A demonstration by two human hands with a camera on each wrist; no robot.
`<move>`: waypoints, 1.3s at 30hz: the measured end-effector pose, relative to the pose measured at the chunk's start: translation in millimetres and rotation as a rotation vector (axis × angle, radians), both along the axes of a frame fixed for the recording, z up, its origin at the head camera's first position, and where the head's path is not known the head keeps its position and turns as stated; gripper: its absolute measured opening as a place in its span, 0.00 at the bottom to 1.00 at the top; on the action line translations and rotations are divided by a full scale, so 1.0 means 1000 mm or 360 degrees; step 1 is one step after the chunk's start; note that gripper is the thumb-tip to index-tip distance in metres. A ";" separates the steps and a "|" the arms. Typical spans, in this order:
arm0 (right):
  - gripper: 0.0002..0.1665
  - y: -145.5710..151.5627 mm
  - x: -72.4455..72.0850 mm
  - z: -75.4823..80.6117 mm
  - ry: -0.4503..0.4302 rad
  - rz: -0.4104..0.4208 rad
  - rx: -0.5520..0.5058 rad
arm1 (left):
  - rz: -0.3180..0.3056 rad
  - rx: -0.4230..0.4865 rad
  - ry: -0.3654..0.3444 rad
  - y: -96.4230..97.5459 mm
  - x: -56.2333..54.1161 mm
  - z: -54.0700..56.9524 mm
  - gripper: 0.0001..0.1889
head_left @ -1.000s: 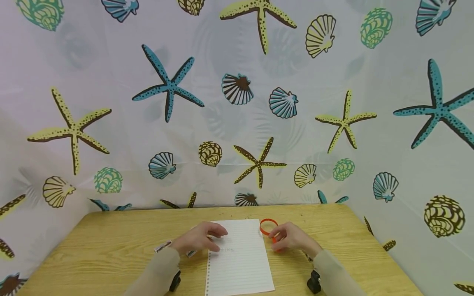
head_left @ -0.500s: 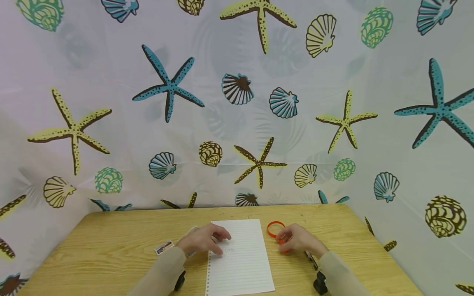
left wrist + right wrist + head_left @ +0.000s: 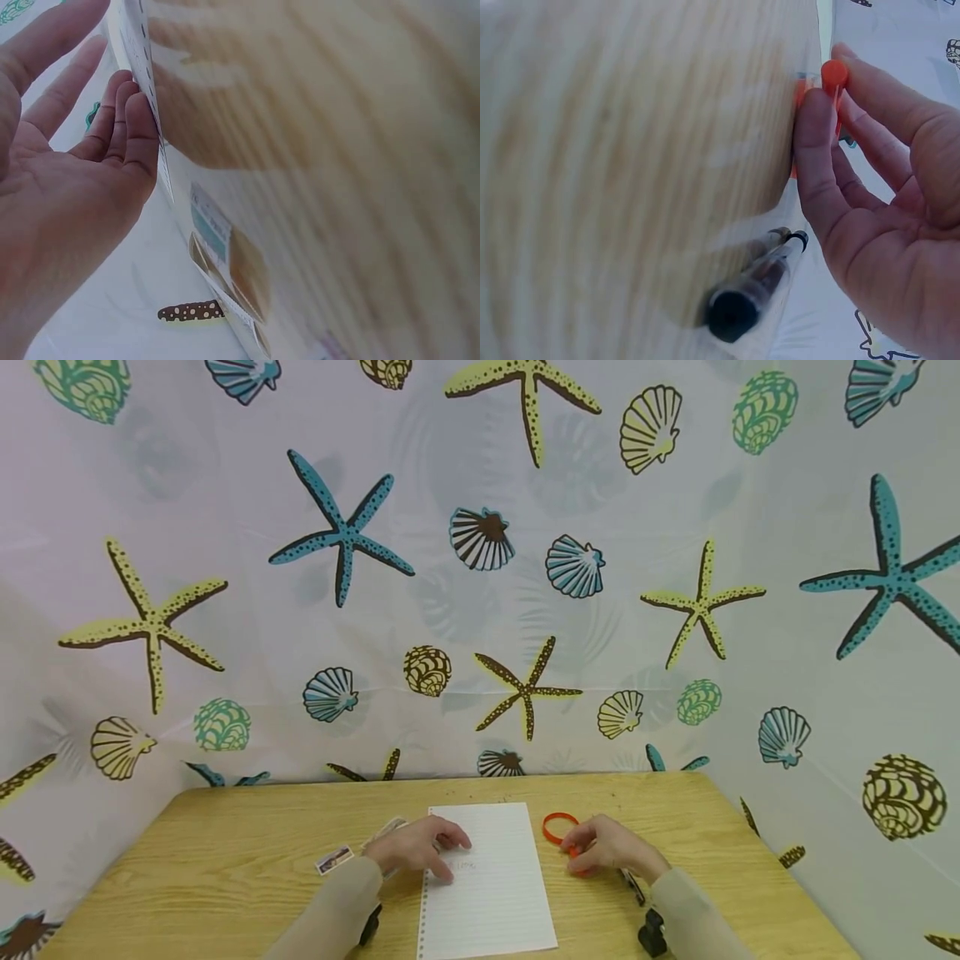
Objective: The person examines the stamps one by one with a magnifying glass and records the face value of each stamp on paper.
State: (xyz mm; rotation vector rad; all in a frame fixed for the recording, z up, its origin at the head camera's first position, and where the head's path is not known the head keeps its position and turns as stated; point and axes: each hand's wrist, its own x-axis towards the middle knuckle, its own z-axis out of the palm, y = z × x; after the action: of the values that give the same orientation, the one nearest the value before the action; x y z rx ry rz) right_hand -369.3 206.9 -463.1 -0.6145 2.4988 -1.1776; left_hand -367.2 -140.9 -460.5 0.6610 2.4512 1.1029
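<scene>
A red magnifying glass point(image 3: 551, 837) is at the right edge of a lined sheet of paper point(image 3: 491, 902), its ring reaching away from me. My right hand point(image 3: 611, 847) pinches its handle point(image 3: 835, 73) between thumb and fingers, low over the table. My left hand point(image 3: 412, 846) rests at the sheet's left side, fingers loosely bent and holding nothing. In the left wrist view some of its fingertips point(image 3: 140, 112) touch or nearly touch the paper. Faint handwriting point(image 3: 461, 865) shows on the sheet, too small to read.
Small printed pictures point(image 3: 334, 860) lie left of the paper, partly behind my left hand and forearm. A pen with a black end point(image 3: 733, 315) lies beside my right wrist. Behind the wooden table point(image 3: 225, 877) hangs a curtain point(image 3: 480, 610) with shells and starfish.
My right hand has moved right with the magnifying glass, away from the paper's edge. My left hand has shifted slightly right and nearer to me. The sheet has stayed in place.
</scene>
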 end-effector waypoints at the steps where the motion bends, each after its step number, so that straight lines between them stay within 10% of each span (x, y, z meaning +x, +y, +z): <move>1: 0.15 0.000 0.000 0.000 -0.0009 -0.0008 -0.0005 | 0.0011 -0.0006 -0.0010 0.000 0.000 0.000 0.23; 39: 0.17 0.053 -0.005 0.002 -0.0005 -0.0054 -0.0097 | 0.0003 -0.0148 0.0018 0.004 -0.002 -0.002 0.20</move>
State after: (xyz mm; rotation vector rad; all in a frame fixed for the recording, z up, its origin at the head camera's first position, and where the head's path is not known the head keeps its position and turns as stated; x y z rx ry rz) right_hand -374.5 260.4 -461.3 -0.5871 2.4881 -1.2698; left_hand -369.1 -137.2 -462.9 0.6376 2.4961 0.9813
